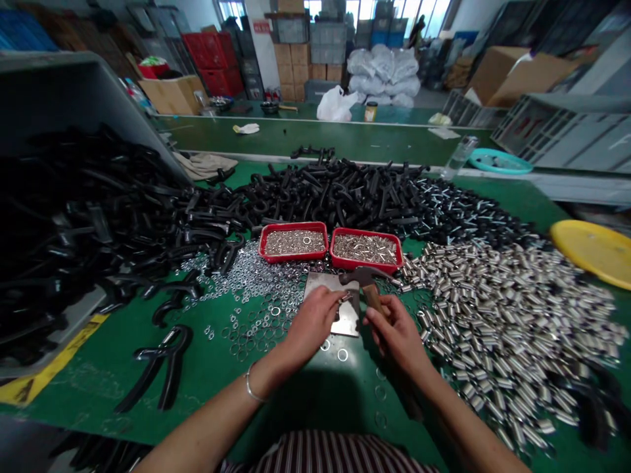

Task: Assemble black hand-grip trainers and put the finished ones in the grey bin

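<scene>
My right hand (397, 328) is wrapped round the wooden handle of a claw hammer (373, 295), its dark head raised over a metal plate (351, 323). My left hand (318, 315) is closed above the same plate, fingertips pinching a small shiny metal part (348, 295) near the hammer head. That part is too small and partly hidden to make out fully. Behind the plate stand two red trays: the left tray (294, 257) has tiny metal pieces in it, the right tray (367, 264) small pins. Thin metal rings (342, 355) lie in front of the plate.
Black curved handles (335, 190) are heaped along the back and spill from a grey bin (142, 125) at left. Metal cylinders (493, 309) cover the right side. Small nuts and rings (246, 282) spread at left, near a joined black handle pair (165, 368). A yellow lid (594, 253) sits far right.
</scene>
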`<state>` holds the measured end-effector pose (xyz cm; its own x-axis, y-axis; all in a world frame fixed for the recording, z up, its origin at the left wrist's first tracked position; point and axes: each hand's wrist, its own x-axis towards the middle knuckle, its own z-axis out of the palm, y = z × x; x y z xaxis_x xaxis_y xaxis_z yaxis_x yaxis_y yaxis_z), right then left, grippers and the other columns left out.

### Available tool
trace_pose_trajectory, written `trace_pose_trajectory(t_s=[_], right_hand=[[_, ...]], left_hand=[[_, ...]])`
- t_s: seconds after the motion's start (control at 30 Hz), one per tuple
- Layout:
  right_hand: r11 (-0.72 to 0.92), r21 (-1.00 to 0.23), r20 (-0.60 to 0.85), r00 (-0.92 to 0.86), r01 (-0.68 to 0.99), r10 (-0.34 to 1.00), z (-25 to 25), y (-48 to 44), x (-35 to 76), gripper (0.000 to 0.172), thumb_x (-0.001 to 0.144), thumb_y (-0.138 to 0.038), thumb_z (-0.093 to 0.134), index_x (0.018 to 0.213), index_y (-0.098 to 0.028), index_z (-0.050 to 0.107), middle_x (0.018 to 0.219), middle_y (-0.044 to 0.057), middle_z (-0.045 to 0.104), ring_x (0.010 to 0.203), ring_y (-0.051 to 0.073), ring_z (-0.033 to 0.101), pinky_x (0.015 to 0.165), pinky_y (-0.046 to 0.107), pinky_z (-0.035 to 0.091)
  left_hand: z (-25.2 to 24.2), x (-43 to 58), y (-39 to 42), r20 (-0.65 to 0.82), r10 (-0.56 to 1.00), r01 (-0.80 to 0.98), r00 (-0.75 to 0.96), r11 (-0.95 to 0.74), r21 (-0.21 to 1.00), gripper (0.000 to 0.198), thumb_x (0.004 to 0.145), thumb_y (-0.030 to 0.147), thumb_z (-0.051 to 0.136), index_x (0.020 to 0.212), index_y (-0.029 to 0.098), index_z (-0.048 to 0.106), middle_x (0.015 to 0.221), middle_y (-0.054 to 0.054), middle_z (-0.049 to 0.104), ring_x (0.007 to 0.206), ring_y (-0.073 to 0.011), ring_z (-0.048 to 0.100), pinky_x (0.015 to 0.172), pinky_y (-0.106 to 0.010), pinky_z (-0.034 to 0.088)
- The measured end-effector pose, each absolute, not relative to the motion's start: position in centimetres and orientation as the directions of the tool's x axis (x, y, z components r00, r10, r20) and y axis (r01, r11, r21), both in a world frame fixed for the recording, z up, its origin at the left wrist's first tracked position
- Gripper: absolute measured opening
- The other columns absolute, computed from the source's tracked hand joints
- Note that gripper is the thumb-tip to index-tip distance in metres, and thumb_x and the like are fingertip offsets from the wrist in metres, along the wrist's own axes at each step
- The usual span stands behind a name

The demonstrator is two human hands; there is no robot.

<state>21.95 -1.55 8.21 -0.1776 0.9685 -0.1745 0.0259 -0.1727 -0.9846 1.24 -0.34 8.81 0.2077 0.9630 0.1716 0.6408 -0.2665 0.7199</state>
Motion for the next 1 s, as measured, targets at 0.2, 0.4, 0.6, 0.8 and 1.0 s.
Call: trace_pose_trajectory(t_s=[0.2,0.4,0.6,0.8,1.0], right_hand=[[-0.108,-0.939,-0.159,-0.135,0.328,0.978,9.6,-0.3,25.1,0.036,0.089,-0.054,0.058,0.108,-0.024,0.054,0.074,-0.001,0.065,0.05,0.013,0.05,0.042,0.022,0.037],[-0.11,-0.893,-0.222,-0.212,0.437,0.952,8.1,-0.8,25.8,0.035,0.092,-0.054,0.051,0.107,-0.023,0.052,0.077,0.0,0.068,0.049,0.014,0.051,0.044,0.024,0.037],[-0.073,-0.887,-0.188,-0.213,0.455,0.959,7.9,-0.4,25.5,0.034,0.094,-0.052,0.05,0.109,-0.023,0.054,0.08,0.001,0.071,0.051,0.015,0.056,0.048,0.027,0.041],[0.215,-0.755,-0.038,-0.369,0.62,0.929,9.4,-0.1,25.9,0.033,0.097,-0.043,0.047,0.12,-0.023,0.058,0.103,0.009,0.073,0.086,0.025,0.069,0.076,0.037,0.052],[0.424,-0.623,0.133,-0.446,0.657,0.885,10.9,-0.2,24.2,0.042,0.1,-0.038,0.042,0.139,-0.023,0.052,0.132,0.013,0.064,0.114,0.029,0.064,0.095,0.044,0.051]], left_hand=[[7.7,-1.4,3.0,0.168,0.984,0.644,0.058,-0.165,0.747,0.012,0.091,0.021,0.059,0.093,0.02,0.07,0.095,-0.003,0.071,0.09,-0.0177,0.066,0.088,-0.031,0.05],[5.5,0.1,4.0,0.135,0.982,0.684,0.134,-0.19,0.704,0.012,0.088,0.024,0.065,0.079,0.018,0.069,0.086,-0.004,0.069,0.088,-0.0196,0.064,0.086,-0.034,0.048],[5.5,0.0,4.0,0.194,0.943,0.773,0.272,-0.334,0.539,0.017,0.094,0.027,0.058,0.085,0.016,0.066,0.091,-0.007,0.067,0.093,-0.0213,0.06,0.087,-0.036,0.046],[6.8,-0.5,3.2,0.19,0.831,0.78,0.523,-0.556,0.286,0.039,0.094,0.043,0.058,0.121,0.015,0.06,0.117,-0.013,0.063,0.112,-0.0295,0.054,0.1,-0.047,0.038],[6.1,-1.1,1.1,0.122,0.899,0.795,0.42,-0.429,0.429,0.088,0.078,0.044,0.077,0.148,0.016,0.031,0.131,-0.018,0.056,0.119,-0.0348,0.053,0.104,-0.051,0.038]])
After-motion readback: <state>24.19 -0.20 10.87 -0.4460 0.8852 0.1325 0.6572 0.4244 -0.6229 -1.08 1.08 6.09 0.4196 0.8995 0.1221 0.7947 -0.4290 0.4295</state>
